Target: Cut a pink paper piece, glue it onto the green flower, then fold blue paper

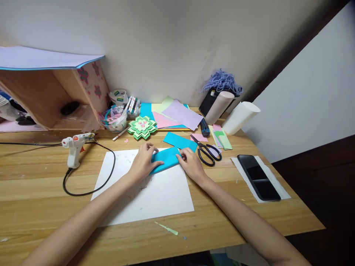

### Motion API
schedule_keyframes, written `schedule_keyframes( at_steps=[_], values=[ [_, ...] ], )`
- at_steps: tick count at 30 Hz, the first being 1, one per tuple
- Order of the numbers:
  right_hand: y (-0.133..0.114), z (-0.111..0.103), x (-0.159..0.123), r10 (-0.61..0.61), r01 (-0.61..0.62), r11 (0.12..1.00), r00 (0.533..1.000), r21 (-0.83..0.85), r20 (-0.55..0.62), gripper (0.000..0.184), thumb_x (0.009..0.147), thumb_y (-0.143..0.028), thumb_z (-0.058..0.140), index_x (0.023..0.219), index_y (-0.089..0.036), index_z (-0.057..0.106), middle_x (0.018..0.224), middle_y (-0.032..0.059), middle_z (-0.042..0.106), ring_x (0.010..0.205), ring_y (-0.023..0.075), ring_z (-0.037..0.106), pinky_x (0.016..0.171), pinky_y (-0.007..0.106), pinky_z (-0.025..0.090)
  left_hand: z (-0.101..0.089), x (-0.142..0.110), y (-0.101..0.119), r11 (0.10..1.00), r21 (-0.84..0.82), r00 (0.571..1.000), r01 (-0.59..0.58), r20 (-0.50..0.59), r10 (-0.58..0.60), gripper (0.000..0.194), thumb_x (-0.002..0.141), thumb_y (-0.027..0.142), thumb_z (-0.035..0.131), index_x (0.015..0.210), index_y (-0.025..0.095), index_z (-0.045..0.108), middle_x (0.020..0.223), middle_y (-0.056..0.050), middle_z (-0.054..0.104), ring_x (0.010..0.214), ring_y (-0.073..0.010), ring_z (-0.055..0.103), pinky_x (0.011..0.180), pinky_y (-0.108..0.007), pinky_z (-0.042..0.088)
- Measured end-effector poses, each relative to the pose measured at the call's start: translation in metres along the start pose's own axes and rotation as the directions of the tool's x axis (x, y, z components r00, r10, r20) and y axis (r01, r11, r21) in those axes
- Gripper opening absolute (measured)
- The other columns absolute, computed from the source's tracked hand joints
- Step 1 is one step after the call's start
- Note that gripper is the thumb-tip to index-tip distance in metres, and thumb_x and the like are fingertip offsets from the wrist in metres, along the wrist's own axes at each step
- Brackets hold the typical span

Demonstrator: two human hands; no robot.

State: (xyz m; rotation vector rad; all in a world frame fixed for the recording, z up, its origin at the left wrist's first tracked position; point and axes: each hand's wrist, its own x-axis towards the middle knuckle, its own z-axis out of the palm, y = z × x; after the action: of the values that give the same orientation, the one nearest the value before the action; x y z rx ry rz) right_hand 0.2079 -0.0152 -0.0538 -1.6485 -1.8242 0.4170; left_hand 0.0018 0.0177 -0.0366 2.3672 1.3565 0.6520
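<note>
A folded strip of blue paper (168, 159) lies over the white sheet (149, 203), held at both ends. My left hand (144, 161) grips its left end, thumb on top and fingers curled along the far edge. At the right end, my right hand (190, 161) pinches the paper between thumb and fingers. Just beyond is another blue paper piece (180, 140). Black-handled scissors (206, 150) rest right of that piece, blades pointing away to the left. A layered green paper flower (142, 127) sits behind my left hand.
A white glue gun (76, 147) with a looping black cord lies left. Coloured paper sheets (183, 113), a tub of scraps (114, 120) and a blue-black cutter (204, 127) are at the back. A black phone (258, 177) lies right, near the table edge. A thin green scrap (167, 228) lies in front.
</note>
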Motion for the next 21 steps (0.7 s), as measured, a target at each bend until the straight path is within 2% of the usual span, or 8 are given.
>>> schedule_keyframes(
  at_steps=[2, 6, 8, 10, 12, 15, 19, 21],
  values=[
    [0.0, -0.002, 0.0, 0.016, -0.016, 0.999, 1.0, 0.051, 0.0, 0.016, 0.083, -0.03, 0.047, 0.07, -0.02, 0.047, 0.077, 0.0032, 0.053, 0.066, 0.0155, 0.051, 0.065, 0.029, 0.04, 0.001, -0.002, 0.002, 0.999, -0.04, 0.999, 0.034, 0.021, -0.034, 0.039, 0.071, 0.041, 0.064, 0.102, 0.019, 0.055, 0.108, -0.01, 0.05, 0.102, -0.0257, 0.049, 0.082, -0.037, 0.042],
    [0.003, -0.005, 0.001, 0.035, -0.036, 0.979, 0.999, 0.201, 0.007, 0.018, 0.081, -0.032, 0.05, 0.068, -0.019, 0.049, 0.085, 0.0052, 0.058, 0.072, 0.0164, 0.053, 0.068, 0.03, 0.042, 0.001, -0.002, 0.004, 0.972, -0.173, 0.981, 0.156, 0.138, -0.133, 0.031, 0.072, 0.039, 0.062, 0.096, 0.021, 0.057, 0.09, -0.004, 0.061, 0.084, -0.0209, 0.057, 0.07, -0.032, 0.043],
    [0.007, -0.006, 0.003, 0.087, -0.093, 0.947, 0.996, 0.309, 0.035, 0.02, 0.079, -0.036, 0.053, 0.069, -0.019, 0.05, 0.092, 0.0061, 0.06, 0.078, 0.017, 0.055, 0.07, 0.031, 0.044, -0.002, 0.0, 0.005, 0.953, -0.23, 0.973, 0.197, 0.168, -0.161, 0.03, 0.07, 0.04, 0.063, 0.094, 0.022, 0.06, 0.086, -0.003, 0.064, 0.08, -0.0198, 0.058, 0.069, -0.03, 0.043],
    [0.009, -0.006, 0.006, 0.175, -0.19, 0.881, 0.982, 0.434, 0.074, 0.024, 0.073, -0.04, 0.059, 0.074, -0.018, 0.052, 0.093, 0.0065, 0.061, 0.081, 0.0176, 0.057, 0.071, 0.031, 0.045, -0.005, 0.002, 0.007, 0.939, -0.283, 0.973, 0.195, 0.18, -0.148, 0.025, 0.071, 0.04, 0.062, 0.088, 0.022, 0.064, 0.085, -0.002, 0.066, 0.079, -0.0188, 0.058, 0.069, -0.029, 0.042],
    [0.01, -0.007, 0.008, 0.24, -0.265, 0.775, 0.963, 0.574, 0.121, 0.032, 0.067, -0.042, 0.066, 0.084, -0.017, 0.054, 0.09, 0.006, 0.063, 0.082, 0.0179, 0.058, 0.072, 0.03, 0.046, -0.01, 0.003, 0.011, 0.929, -0.327, 0.975, 0.175, 0.188, -0.117, 0.021, 0.073, 0.04, 0.059, 0.078, 0.021, 0.065, 0.082, -0.002, 0.067, 0.078, -0.0179, 0.058, 0.069, -0.028, 0.042],
    [0.008, -0.01, 0.01, 0.24, -0.294, 0.625, 0.954, 0.723, 0.18, 0.038, 0.063, -0.042, 0.07, 0.089, -0.017, 0.058, 0.083, 0.0039, 0.065, 0.079, 0.0175, 0.06, 0.071, 0.03, 0.047, -0.016, 0.004, 0.017, 0.921, -0.357, 0.98, 0.152, 0.177, -0.093, 0.023, 0.075, 0.041, 0.056, 0.072, 0.019, 0.065, 0.076, -0.001, 0.066, 0.074, -0.0167, 0.058, 0.065, -0.026, 0.04],
    [0.002, -0.015, 0.01, 0.237, -0.276, 0.6, 0.958, 0.751, 0.162, 0.028, 0.061, -0.042, 0.071, 0.071, -0.017, 0.063, 0.071, 0.0016, 0.065, 0.067, 0.0156, 0.059, 0.065, 0.028, 0.046, -0.022, 0.002, 0.025, 0.938, -0.316, 0.984, 0.144, 0.149, -0.101, 0.03, 0.077, 0.044, 0.051, 0.069, 0.017, 0.063, 0.067, 0.0, 0.063, 0.063, -0.0141, 0.054, 0.056, -0.024, 0.036],
    [0.0, -0.016, 0.01, 0.267, -0.289, 0.582, 0.951, 0.76, 0.157, 0.028, 0.058, -0.041, 0.073, 0.07, -0.017, 0.064, 0.07, 0.0017, 0.066, 0.066, 0.0154, 0.059, 0.064, 0.028, 0.046, -0.024, 0.001, 0.027, 0.942, -0.3, 0.983, 0.153, 0.145, -0.113, 0.033, 0.079, 0.045, 0.048, 0.069, 0.017, 0.062, 0.065, 0.0, 0.062, 0.061, -0.0134, 0.052, 0.054, -0.024, 0.035]
  ],
)
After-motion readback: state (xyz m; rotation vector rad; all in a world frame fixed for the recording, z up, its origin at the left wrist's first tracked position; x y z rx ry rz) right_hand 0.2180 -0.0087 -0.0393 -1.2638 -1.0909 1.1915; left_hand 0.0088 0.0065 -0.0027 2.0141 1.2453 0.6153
